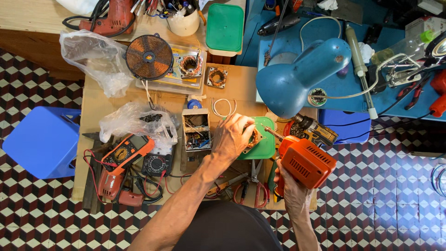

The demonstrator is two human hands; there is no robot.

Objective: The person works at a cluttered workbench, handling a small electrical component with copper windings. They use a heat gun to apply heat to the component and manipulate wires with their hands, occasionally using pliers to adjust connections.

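Checkered tiles in red, black and white cover the floor around a low wooden surface crowded with tools and parts. At its middle lies a green lid, the landmark for all that follows. On the lid sits a small copper-wound motor coil; the left hand rests over it, fingers curled down around it. Just right of the lid, the right hand is clamped on the grip of an orange soldering gun, whose thin tip points at the coil. Above and right of the lid leans a blue lamp shade. Left of the lid stand a small open box of parts, then an orange multimeter with red leads. Below the lid lie red-handled pliers.
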